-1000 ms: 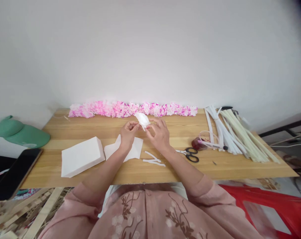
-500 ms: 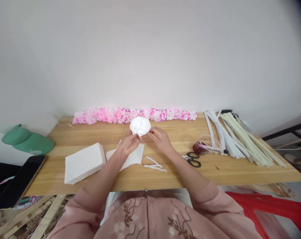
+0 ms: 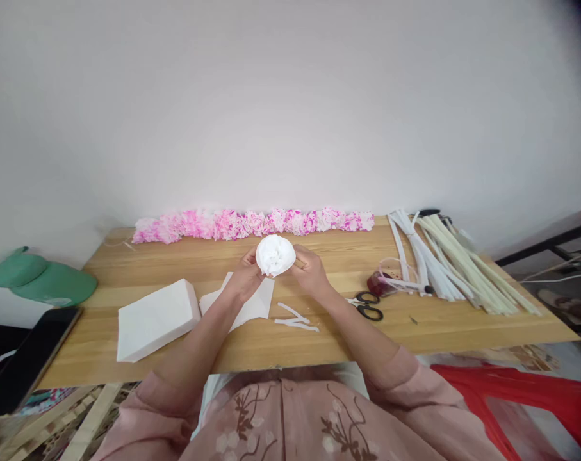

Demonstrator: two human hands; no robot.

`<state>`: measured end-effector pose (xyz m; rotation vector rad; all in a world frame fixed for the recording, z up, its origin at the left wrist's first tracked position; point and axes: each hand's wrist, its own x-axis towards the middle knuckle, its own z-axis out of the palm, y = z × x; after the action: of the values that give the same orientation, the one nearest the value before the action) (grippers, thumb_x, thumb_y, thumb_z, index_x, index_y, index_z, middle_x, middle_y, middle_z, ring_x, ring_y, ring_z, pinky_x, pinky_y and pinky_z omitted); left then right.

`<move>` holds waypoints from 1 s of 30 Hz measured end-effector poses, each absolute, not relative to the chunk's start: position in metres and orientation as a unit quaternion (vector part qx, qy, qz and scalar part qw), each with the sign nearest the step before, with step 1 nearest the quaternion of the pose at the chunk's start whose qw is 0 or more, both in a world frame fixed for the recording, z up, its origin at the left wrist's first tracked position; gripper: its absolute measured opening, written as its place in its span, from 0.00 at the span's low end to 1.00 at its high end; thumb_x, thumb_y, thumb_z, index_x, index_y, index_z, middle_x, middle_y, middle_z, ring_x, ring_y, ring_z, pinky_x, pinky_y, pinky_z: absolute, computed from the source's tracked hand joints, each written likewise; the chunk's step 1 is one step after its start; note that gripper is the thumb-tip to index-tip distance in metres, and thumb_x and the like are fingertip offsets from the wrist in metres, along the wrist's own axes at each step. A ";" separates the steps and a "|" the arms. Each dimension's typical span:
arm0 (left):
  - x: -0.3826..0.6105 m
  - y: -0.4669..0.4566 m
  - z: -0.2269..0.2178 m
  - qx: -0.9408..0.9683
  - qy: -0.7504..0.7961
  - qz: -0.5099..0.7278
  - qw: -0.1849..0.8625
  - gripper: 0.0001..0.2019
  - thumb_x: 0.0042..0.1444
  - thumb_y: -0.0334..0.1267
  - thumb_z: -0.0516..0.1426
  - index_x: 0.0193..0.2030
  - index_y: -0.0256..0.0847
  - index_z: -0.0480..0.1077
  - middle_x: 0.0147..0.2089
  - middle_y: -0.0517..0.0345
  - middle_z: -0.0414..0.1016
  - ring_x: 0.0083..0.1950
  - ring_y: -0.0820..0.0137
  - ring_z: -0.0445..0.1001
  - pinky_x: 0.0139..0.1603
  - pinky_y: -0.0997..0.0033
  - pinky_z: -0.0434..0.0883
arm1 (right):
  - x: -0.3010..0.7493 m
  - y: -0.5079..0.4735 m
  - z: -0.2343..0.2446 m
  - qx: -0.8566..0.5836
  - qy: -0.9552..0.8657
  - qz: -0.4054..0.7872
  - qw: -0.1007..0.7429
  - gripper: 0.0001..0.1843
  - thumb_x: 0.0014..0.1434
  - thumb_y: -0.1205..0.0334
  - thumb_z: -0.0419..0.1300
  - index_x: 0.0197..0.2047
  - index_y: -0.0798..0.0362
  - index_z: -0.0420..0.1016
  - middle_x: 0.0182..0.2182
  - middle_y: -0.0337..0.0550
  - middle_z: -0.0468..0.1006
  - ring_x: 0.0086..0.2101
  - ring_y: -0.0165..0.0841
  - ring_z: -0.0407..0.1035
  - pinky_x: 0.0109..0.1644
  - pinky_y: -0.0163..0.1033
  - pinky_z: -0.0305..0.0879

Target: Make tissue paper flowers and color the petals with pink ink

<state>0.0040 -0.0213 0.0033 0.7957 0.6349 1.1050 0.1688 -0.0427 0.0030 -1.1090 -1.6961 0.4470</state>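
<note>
A round white tissue flower (image 3: 275, 254) is held up over the middle of the wooden table (image 3: 348, 333). My left hand (image 3: 245, 278) grips its left side with curled fingers. My right hand (image 3: 309, 271) pinches its right side. Under my hands lie loose white tissue sheets (image 3: 256, 304) and a few white paper strips (image 3: 296, 318). A thick stack of white tissue (image 3: 155, 318) rests to the left.
A row of pink and white tissue flowers (image 3: 252, 223) lines the back edge by the wall. Black-handled scissors (image 3: 367, 307), a small dark red pot (image 3: 377, 282) and a bundle of white sticks (image 3: 453, 262) lie right. A green cap (image 3: 40, 278) and a dark phone (image 3: 25, 358) sit left.
The tissue piece went from a small folded bunch to a spread, round flower shape. Both hands shifted to cup its sides.
</note>
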 end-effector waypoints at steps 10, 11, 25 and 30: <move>0.002 -0.020 0.000 0.442 0.306 0.481 0.693 0.23 0.37 0.30 0.69 0.45 0.40 0.76 0.42 0.56 0.80 0.40 0.69 0.76 0.38 0.75 0.70 | 0.170 -0.042 0.005 -0.463 -0.714 0.174 0.495 0.14 0.59 0.56 0.58 0.24 0.52 0.70 0.24 0.39 0.69 0.29 0.33 0.64 0.36 0.38 0.59; 0.001 -0.020 -0.001 0.446 0.306 0.482 0.690 0.23 0.38 0.30 0.69 0.45 0.39 0.76 0.43 0.55 0.80 0.41 0.68 0.76 0.39 0.74 0.71 | 0.170 -0.042 0.005 -0.463 -0.718 0.170 0.491 0.14 0.59 0.56 0.58 0.24 0.52 0.70 0.24 0.39 0.69 0.29 0.33 0.64 0.36 0.38 0.59; 0.009 -0.021 0.001 0.343 0.303 0.546 0.701 0.21 0.35 0.33 0.70 0.40 0.40 0.76 0.37 0.56 0.81 0.41 0.68 0.77 0.45 0.70 0.71 | 0.168 -0.044 0.005 -0.445 -0.738 0.229 0.452 0.19 0.60 0.48 0.59 0.49 0.49 0.76 0.50 0.47 0.78 0.50 0.42 0.70 0.55 0.48 0.64; 0.018 -0.029 -0.007 0.379 0.325 0.543 0.675 0.18 0.37 0.32 0.68 0.39 0.39 0.77 0.39 0.55 0.82 0.43 0.65 0.78 0.50 0.64 0.72 | 0.159 -0.047 -0.009 -0.500 -0.665 0.291 0.471 0.25 0.49 0.50 0.67 0.48 0.53 0.76 0.49 0.50 0.79 0.49 0.44 0.72 0.54 0.50 0.68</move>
<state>0.0177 -0.0290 -0.0066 0.8530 0.7309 1.2217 0.1589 -0.0468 -0.0090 -1.2253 -1.6295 0.7131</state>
